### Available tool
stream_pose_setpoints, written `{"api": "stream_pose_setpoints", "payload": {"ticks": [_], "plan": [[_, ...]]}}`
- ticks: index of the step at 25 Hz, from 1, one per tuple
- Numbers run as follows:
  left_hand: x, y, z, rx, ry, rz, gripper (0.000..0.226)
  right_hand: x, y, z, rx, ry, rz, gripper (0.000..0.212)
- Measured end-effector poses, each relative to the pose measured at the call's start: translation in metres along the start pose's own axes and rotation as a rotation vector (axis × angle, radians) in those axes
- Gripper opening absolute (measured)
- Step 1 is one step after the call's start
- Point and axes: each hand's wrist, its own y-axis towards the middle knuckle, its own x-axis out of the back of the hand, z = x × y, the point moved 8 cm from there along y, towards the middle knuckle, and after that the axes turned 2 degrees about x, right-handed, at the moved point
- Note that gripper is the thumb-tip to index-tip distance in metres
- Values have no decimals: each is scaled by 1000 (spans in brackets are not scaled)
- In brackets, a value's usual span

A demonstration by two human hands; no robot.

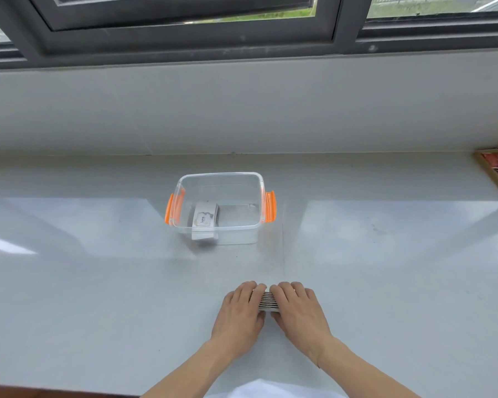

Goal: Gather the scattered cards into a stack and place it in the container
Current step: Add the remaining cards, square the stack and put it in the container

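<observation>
Just left of frame center a clear container point(219, 206) with orange latches holds a small card pile point(205, 218), while lower center the left hand point(240, 310) and right hand point(298, 310) squeeze a card stack point(267, 300) edge-up on the pale countertop point(98, 282).

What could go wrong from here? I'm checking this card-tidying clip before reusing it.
The stack of cards is only squeezed between the left hand and right hand, standing on edge on the counter; if pressure eases during the lift, it may splay. The clear container already holds a card pile at its left, so the new stack could land crooked on it.
</observation>
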Motion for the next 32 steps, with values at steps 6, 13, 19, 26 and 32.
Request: {"api": "stream_pose_setpoints", "payload": {"ticks": [6, 13, 19, 26, 32], "plan": [[22, -21, 54, 345, -891, -133, 81, -2, 1, -3, -28, 52, 53, 49], [20, -44, 87, 596, -1206, -240, 73, -4, -1, -2, -44, 105, 80, 56], [-13, -17, 16, 575, -1482, -141, 45, -3, 0, -1, -70, 123, 74, 48], [-5, -14, 52, 693, -1652, -277, 44, -6, 3, -5, -92, 143, 78, 43], [-15, -6, 10, 594, -1538, -76, 43, -5, 3, -7, -98, 147, 80, 48]]}}
